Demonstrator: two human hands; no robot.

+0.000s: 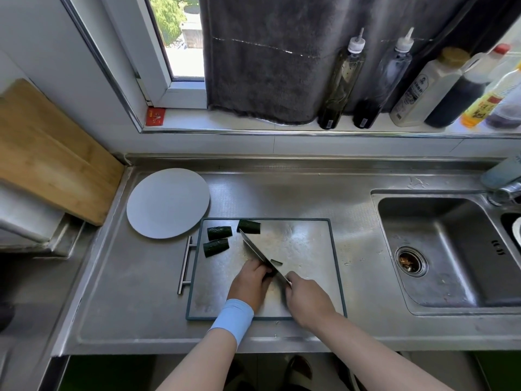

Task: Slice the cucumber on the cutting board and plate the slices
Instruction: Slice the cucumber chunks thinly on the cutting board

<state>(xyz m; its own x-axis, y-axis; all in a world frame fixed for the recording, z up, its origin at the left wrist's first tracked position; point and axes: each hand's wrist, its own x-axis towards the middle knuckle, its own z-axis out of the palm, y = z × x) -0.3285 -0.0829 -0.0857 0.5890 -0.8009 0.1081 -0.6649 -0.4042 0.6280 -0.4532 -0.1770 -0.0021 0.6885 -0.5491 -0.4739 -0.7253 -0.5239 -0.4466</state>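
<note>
A steel cutting board (pixel 304 249) with a dark rim lies on the counter. Three dark green cucumber chunks rest at its far left: one (pixel 219 232), one (pixel 216 247) and one (pixel 249 226). My left hand (pixel 251 280) presses a cucumber piece (pixel 270 272) onto the board, mostly hidden under the fingers. My right hand (pixel 306 296) grips the handle of a cleaver (pixel 258 252), whose blade runs diagonally up-left against the held piece. A thin cucumber slice (pixel 276 261) lies just right of the blade. A white round plate (pixel 168 203) sits empty at the board's far left.
A sink (pixel 439 258) with a drain lies to the right, a tap (pixel 507 190) behind it. Several sauce bottles (pixel 417 88) stand on the windowsill. A wooden board (pixel 48 153) leans at the left. The board's bar handle (pixel 186 265) sticks out on its left side.
</note>
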